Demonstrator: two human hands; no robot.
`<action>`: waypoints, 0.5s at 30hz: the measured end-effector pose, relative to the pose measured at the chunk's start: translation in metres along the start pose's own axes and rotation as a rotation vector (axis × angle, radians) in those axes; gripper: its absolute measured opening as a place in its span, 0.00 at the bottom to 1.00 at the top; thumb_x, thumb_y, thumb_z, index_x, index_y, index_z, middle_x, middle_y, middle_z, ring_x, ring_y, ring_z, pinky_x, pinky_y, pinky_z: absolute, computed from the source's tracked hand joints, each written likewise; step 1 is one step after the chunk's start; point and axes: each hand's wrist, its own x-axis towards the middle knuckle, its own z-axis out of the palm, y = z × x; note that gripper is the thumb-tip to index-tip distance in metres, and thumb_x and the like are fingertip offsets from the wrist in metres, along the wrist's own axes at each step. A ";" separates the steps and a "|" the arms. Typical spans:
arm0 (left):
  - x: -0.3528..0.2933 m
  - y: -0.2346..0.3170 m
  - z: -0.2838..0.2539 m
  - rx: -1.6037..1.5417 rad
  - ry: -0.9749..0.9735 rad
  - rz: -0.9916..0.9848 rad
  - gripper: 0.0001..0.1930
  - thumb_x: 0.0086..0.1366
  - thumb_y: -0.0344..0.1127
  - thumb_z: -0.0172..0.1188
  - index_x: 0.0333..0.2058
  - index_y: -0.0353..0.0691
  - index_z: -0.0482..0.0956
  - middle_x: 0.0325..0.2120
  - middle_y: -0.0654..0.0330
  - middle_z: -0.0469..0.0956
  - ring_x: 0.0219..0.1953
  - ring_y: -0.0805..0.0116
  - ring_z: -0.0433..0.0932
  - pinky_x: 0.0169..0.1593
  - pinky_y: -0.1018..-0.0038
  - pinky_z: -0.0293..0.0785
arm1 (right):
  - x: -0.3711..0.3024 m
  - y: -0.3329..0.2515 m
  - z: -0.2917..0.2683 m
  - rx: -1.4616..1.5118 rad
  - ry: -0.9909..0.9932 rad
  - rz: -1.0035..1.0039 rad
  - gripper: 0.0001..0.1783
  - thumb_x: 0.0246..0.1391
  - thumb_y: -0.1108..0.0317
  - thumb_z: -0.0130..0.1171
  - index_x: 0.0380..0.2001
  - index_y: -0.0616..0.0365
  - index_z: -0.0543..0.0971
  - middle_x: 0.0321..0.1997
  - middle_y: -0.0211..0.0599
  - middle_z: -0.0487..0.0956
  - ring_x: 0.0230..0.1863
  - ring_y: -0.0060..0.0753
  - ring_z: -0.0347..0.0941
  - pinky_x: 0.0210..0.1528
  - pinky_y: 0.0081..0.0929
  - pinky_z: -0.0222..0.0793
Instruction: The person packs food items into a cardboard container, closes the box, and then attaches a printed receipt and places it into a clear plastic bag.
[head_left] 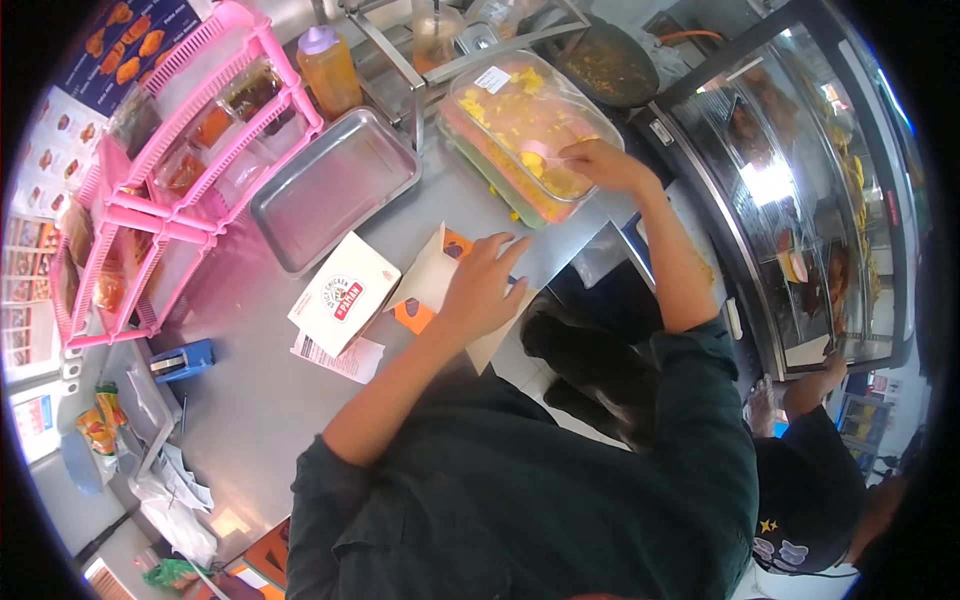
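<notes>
My right hand reaches over a clear plastic tub of yellow food, its fingers closed on a pale pink utensil that looks like a spoon or scoop. A yellow lump lies by the utensil's end. My left hand is spread, with fingers apart, over an opened white paper carton with orange and dark printing inside. Whether its fingers touch the carton cannot be made out. Just left of that carton stands a closed white food box with a red printed mark, on a slip of paper.
A steel tray and a pink tiered rack with packets stand at the left, a blue stapler below. A sauce bottle and a dark pan are behind. A glass display case lines the right; another person's hand touches it.
</notes>
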 end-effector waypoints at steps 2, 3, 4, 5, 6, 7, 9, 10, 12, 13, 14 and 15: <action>0.020 0.004 0.015 0.022 -0.063 0.001 0.26 0.60 0.34 0.63 0.58 0.45 0.72 0.53 0.46 0.71 0.55 0.48 0.71 0.56 0.58 0.70 | -0.004 0.013 -0.011 0.077 -0.074 -0.043 0.17 0.62 0.64 0.52 0.49 0.60 0.80 0.43 0.47 0.83 0.47 0.45 0.79 0.51 0.35 0.71; 0.030 0.008 0.022 0.057 -0.099 -0.007 0.26 0.60 0.35 0.63 0.58 0.44 0.71 0.53 0.46 0.71 0.55 0.48 0.71 0.55 0.58 0.71 | -0.007 0.012 -0.016 0.099 -0.159 0.017 0.18 0.62 0.64 0.53 0.49 0.61 0.80 0.40 0.44 0.83 0.44 0.41 0.78 0.49 0.34 0.71; 0.040 0.011 0.026 0.101 -0.134 -0.018 0.26 0.61 0.36 0.63 0.58 0.44 0.71 0.53 0.46 0.71 0.54 0.48 0.72 0.54 0.58 0.72 | -0.008 0.005 -0.026 0.124 -0.240 0.071 0.18 0.61 0.64 0.53 0.50 0.62 0.80 0.37 0.42 0.83 0.41 0.38 0.78 0.46 0.33 0.71; 0.048 0.012 0.032 0.091 -0.112 -0.042 0.24 0.61 0.37 0.63 0.56 0.43 0.71 0.52 0.47 0.72 0.53 0.48 0.73 0.52 0.58 0.73 | -0.008 -0.002 -0.035 0.148 -0.321 0.125 0.18 0.61 0.65 0.53 0.50 0.63 0.80 0.35 0.39 0.83 0.38 0.34 0.77 0.44 0.31 0.72; 0.055 0.013 0.038 0.081 -0.101 -0.060 0.22 0.62 0.38 0.62 0.54 0.43 0.72 0.51 0.48 0.73 0.51 0.48 0.74 0.50 0.57 0.73 | -0.009 -0.005 -0.042 0.171 -0.381 0.165 0.17 0.61 0.66 0.53 0.49 0.64 0.80 0.31 0.36 0.80 0.35 0.30 0.74 0.40 0.29 0.69; 0.062 0.012 0.043 0.071 -0.089 -0.077 0.21 0.62 0.39 0.62 0.53 0.42 0.73 0.50 0.48 0.74 0.49 0.48 0.75 0.48 0.57 0.74 | -0.008 -0.010 -0.048 0.195 -0.441 0.203 0.16 0.61 0.66 0.53 0.47 0.64 0.80 0.28 0.33 0.76 0.31 0.26 0.70 0.37 0.27 0.67; 0.077 0.006 0.052 0.028 0.009 -0.121 0.15 0.63 0.41 0.61 0.45 0.41 0.74 0.44 0.50 0.77 0.44 0.48 0.77 0.44 0.56 0.74 | -0.007 -0.003 -0.053 0.292 -0.512 0.234 0.16 0.61 0.67 0.53 0.47 0.65 0.80 0.24 0.28 0.72 0.26 0.21 0.65 0.31 0.24 0.63; 0.083 0.003 0.055 0.008 0.058 -0.141 0.13 0.64 0.42 0.61 0.41 0.41 0.75 0.41 0.50 0.78 0.42 0.48 0.78 0.42 0.56 0.74 | -0.005 0.005 -0.052 0.364 -0.523 0.225 0.17 0.61 0.67 0.54 0.49 0.66 0.80 0.23 0.26 0.71 0.25 0.20 0.63 0.29 0.23 0.62; 0.095 -0.001 0.058 -0.033 0.104 -0.158 0.12 0.63 0.40 0.62 0.38 0.38 0.75 0.34 0.50 0.78 0.38 0.47 0.78 0.40 0.56 0.73 | -0.006 0.017 -0.046 0.533 -0.524 0.255 0.18 0.61 0.67 0.55 0.50 0.66 0.79 0.20 0.23 0.68 0.22 0.17 0.60 0.26 0.20 0.58; 0.098 -0.002 0.059 -0.053 0.127 -0.169 0.12 0.63 0.40 0.63 0.36 0.36 0.76 0.30 0.49 0.78 0.37 0.46 0.78 0.39 0.56 0.73 | -0.008 0.023 -0.042 0.630 -0.514 0.295 0.17 0.61 0.67 0.55 0.49 0.66 0.79 0.20 0.22 0.66 0.22 0.16 0.59 0.25 0.19 0.56; 0.100 -0.003 0.059 -0.071 0.124 -0.213 0.13 0.64 0.41 0.61 0.33 0.36 0.76 0.29 0.49 0.79 0.36 0.47 0.78 0.38 0.57 0.73 | -0.010 0.029 -0.039 0.726 -0.503 0.334 0.16 0.62 0.67 0.55 0.49 0.66 0.80 0.19 0.21 0.65 0.21 0.15 0.57 0.24 0.18 0.54; 0.102 0.000 0.059 -0.091 0.121 -0.259 0.14 0.65 0.43 0.59 0.31 0.35 0.76 0.28 0.49 0.79 0.34 0.47 0.79 0.38 0.57 0.73 | -0.012 0.035 -0.034 0.774 -0.499 0.330 0.16 0.63 0.67 0.55 0.48 0.65 0.80 0.18 0.20 0.63 0.20 0.14 0.56 0.24 0.17 0.52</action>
